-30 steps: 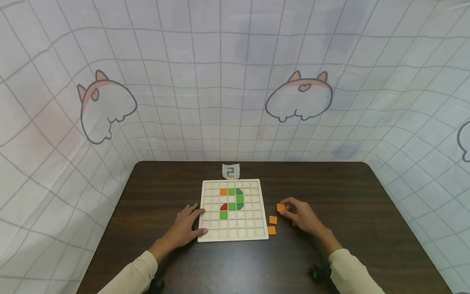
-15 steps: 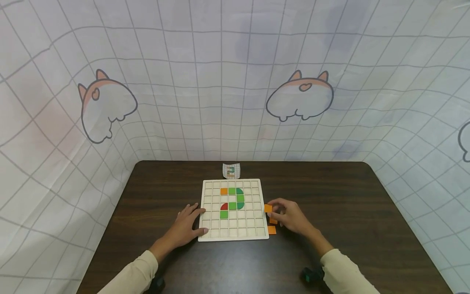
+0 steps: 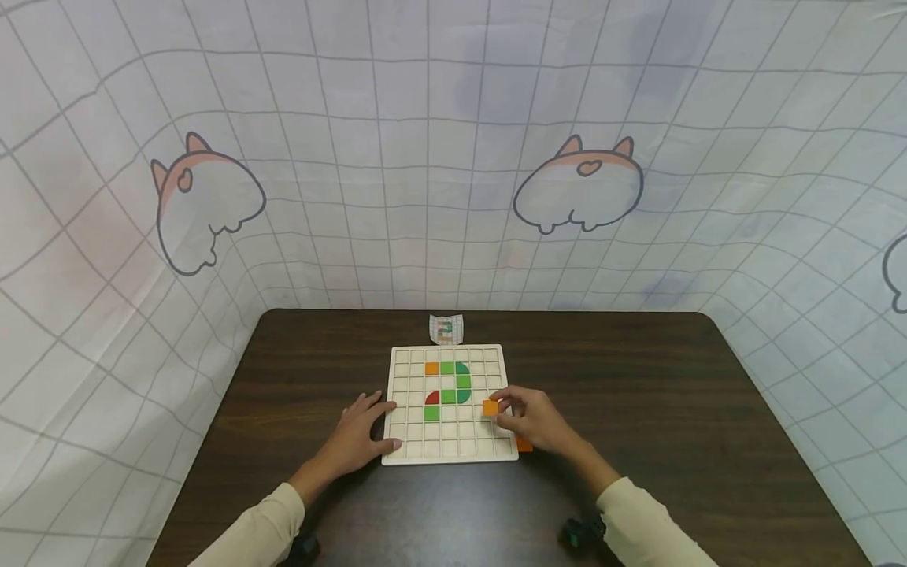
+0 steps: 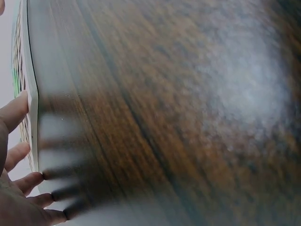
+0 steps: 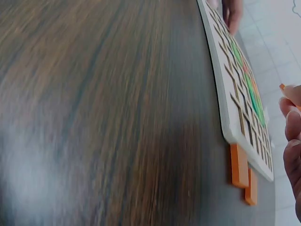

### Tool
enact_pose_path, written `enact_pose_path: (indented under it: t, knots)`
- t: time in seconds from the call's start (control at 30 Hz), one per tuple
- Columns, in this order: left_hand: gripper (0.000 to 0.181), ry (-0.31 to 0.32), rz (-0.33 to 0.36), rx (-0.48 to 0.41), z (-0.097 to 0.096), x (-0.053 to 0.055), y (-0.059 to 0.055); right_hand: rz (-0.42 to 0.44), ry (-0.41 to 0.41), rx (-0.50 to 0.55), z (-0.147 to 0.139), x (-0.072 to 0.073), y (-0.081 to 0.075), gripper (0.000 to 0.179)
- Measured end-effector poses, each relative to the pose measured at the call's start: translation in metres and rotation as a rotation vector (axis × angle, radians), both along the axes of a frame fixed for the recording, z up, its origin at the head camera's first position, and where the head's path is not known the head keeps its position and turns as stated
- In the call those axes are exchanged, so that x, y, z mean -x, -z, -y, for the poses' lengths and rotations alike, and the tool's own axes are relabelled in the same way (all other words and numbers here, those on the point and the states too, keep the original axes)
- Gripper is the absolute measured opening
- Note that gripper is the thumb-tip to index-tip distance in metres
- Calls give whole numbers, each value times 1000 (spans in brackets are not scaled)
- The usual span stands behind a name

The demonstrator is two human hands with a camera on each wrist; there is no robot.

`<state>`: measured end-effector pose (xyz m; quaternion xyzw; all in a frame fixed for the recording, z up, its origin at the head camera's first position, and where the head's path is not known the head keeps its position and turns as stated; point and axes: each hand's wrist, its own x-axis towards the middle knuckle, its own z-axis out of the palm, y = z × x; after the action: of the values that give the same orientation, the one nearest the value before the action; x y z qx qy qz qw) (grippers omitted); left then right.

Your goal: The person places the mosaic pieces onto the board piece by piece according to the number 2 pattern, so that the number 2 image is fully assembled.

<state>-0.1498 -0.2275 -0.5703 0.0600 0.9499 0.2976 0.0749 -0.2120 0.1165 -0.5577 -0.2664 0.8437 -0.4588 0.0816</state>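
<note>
A cream grid board [image 3: 418, 450] lies on the dark table, with green, teal, red and orange tiles set in several of its cells. My right hand [image 3: 536, 421] pinches an orange square tile [image 3: 490, 408] between thumb and fingers, over the right part of the board. In the right wrist view the same hand [image 5: 293, 134] shows at the right edge, above the board. My left hand [image 3: 352, 441] rests along the board's left edge, fingers spread, thumb and a finger touching its rim. The left wrist view shows those fingertips [image 4: 34, 179] at the rim.
Two orange tiles [image 5: 239, 165] lie beside the board's right edge; in the head view my right hand partly covers them. A small printed pattern card [image 3: 446, 331] sits behind the board. White grid-patterned cloth [image 3: 453, 197] surrounds the wooden table [image 3: 638, 354].
My right hand has carried the orange tile leftward, from the table right of the board to over the board. My left hand has stayed at the board's left edge.
</note>
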Motion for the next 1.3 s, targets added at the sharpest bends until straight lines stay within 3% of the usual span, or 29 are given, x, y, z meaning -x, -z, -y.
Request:
enact_pose_path:
  t: [0.63,1.03,1.13,1.3]
  knots:
    - [65,-26,3,-34,-1,1,-4,191,-84,99,42,-8,6,28]
    - [65,-22,3,-21,-2,1,-4,281,-77,123,70,-16,7,29]
    - [65,-21,1,-24,-2,0,-5,263,-70,116,76,-17,9,28]
    - [65,-24,4,-18,-2,0,-4,134,-70,31,85,-15,14,25]
